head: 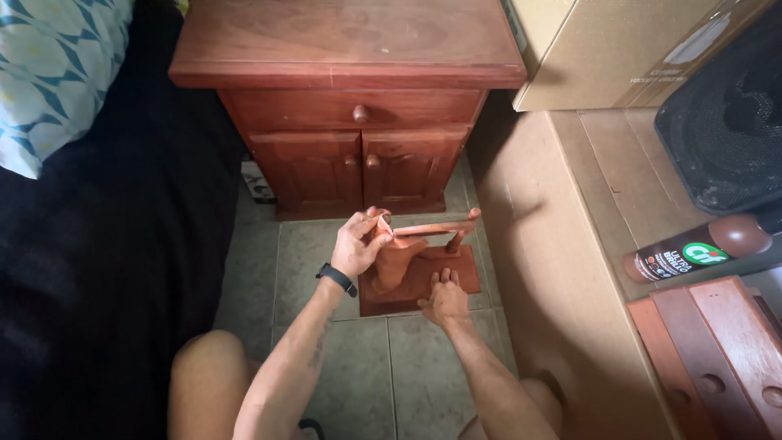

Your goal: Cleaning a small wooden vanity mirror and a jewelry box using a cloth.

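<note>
Down on the tiled floor [326, 269], the left hand [356, 244] is pinching an orange cloth [397, 259] over a reddish wooden stand [423, 273]; the right hand [445, 300] is pressing flat, fingers spread, on its base.

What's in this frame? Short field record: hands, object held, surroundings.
left hand: grips an orange cloth against the top bar of a small wooden stand
right hand: flat on the stand's base, fingers spread
stand: upright on the tiled floor, in front of a wooden nightstand
left wrist: black band
to the right: cardboard boxes with a brown spray bottle lying on top
to the left: dark bed, patterned pillow
</note>
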